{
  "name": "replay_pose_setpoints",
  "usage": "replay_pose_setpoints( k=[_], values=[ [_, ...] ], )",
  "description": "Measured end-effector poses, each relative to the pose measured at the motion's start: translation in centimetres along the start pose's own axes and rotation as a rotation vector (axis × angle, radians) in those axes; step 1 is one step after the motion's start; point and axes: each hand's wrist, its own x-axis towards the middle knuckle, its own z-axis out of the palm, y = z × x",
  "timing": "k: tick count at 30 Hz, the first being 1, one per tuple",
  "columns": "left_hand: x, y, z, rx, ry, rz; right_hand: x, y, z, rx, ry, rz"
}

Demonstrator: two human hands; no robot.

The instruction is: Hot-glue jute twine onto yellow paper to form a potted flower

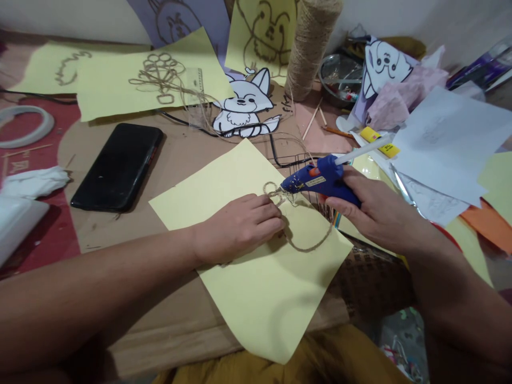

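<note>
Right now the right hand (374, 213) grips the blue glue gun (320, 181), nozzle at the small twine loop. Left hand (244, 226) is bunched on the twine (306, 249); can't tell if it's pinching or just pressing. Twine lies on the yellow sheet (248, 290), phone (118, 168) to the left, spool (310, 50) beyond. Risks: fingertips near the nozzle could get burned if either hand slips; loose twine tail could snag and drag the loop out of shape.

a pale, plain wall (72, 20) rises behind the cardboard-covered table (90, 234); soft light falls across both, dimmer toward the right corner.
</note>
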Motion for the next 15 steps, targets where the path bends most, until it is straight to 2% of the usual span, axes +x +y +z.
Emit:
replay_pose_setpoints(
  k=[5,11,15],
  values=[
    [-0.01,-0.06,0.05,-0.004,0.006,0.001,-0.02,-0.1,-0.1,0.007,0.033,-0.01],
    [-0.02,-0.09,0.06,-0.003,0.005,-0.004,-0.02,-0.13,-0.04,-0.009,-0.014,0.005],
    [0.06,0.0,0.05,-0.012,0.001,-0.006,-0.09,-0.14,-0.04,0.011,0.019,0.012]
  ],
)
